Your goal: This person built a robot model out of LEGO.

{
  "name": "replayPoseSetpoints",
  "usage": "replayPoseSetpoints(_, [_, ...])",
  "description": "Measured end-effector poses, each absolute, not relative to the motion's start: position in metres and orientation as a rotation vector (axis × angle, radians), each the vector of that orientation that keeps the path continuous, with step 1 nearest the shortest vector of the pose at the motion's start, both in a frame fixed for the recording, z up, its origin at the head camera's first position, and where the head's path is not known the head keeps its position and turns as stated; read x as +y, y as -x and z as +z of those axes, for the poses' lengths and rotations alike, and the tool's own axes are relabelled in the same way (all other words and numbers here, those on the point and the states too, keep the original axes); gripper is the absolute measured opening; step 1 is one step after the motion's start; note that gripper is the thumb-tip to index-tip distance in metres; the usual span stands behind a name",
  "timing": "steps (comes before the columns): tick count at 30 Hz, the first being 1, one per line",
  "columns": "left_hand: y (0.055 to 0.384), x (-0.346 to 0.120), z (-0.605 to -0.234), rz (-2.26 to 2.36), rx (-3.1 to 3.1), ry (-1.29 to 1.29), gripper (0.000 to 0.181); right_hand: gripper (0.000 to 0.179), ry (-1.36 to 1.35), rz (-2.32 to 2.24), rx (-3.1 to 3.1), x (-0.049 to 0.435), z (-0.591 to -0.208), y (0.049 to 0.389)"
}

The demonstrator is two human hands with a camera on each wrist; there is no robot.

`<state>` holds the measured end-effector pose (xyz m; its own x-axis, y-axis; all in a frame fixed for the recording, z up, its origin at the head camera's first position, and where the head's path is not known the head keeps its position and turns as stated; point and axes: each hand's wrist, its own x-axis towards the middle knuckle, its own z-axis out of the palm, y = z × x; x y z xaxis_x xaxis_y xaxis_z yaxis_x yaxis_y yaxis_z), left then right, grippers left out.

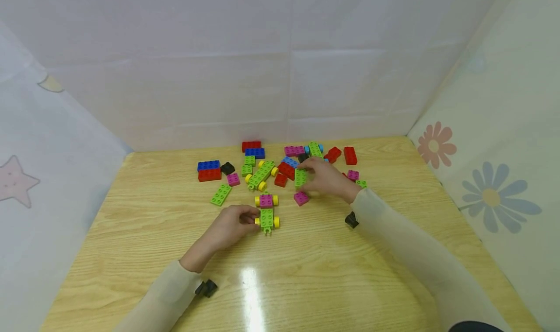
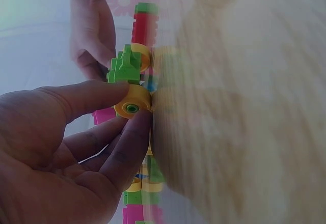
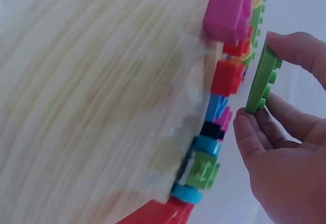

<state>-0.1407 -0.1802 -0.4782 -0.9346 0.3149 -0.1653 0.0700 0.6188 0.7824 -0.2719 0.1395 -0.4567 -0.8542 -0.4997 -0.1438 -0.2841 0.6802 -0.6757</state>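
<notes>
A small green wheeled toy car base (image 1: 267, 218) with yellow wheels and a magenta brick (image 1: 266, 200) on it stands near the middle of the table. My left hand (image 1: 232, 226) pinches it from the left, thumb and fingers at a yellow wheel (image 2: 133, 104) in the left wrist view. Raised above the other bricks, a thin green studded building plate (image 3: 262, 79) is held by its edges between the thumb and fingers of my right hand (image 1: 325, 177). Below that hand a magenta brick (image 1: 301, 198) lies on the table.
A longer green wheeled base (image 1: 263, 173) stands behind the small car. Blue bricks (image 1: 208, 165), red bricks (image 1: 210, 175) and a green plate (image 1: 221, 195) lie to the left. A blue-wheeled green base (image 1: 315, 150) and a red brick (image 1: 350, 155) are at the back right.
</notes>
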Motion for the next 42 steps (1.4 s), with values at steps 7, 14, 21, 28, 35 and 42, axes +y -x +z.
replayPoseSetpoints(7, [0.141, -0.181, -0.479, 1.216, 2.556, -0.303, 0.036, 0.072, 0.658, -0.987, 2.555, 0.123, -0.451, 0.264])
replayPoseSetpoints(14, [0.140, -0.181, -0.479, 1.213, 2.560, -0.305, 0.036, 0.073, 0.674, -0.994, 2.512, 0.104, -0.441, 0.253])
replayPoseSetpoints(21, [0.140, -0.181, -0.478, 1.220, 2.550, -0.296, 0.036, 0.073, 0.759, -0.985, 2.491, 0.090, -0.438, 0.245])
replayPoseSetpoints(28, [0.140, -0.181, -0.477, 1.200, 2.559, -0.305, 0.035, 0.071, 0.865, -0.963, 2.489, 0.078, -0.439, 0.240])
replayPoseSetpoints(35, [0.140, -0.181, -0.476, 1.203, 2.556, -0.316, 0.036, 0.069, 0.910, -0.921, 2.466, 0.067, -0.442, 0.236])
replayPoseSetpoints(42, [0.140, -0.181, -0.476, 1.202, 2.554, -0.319, 0.036, 0.070, 0.904, -0.903, 2.451, 0.063, -0.445, 0.231])
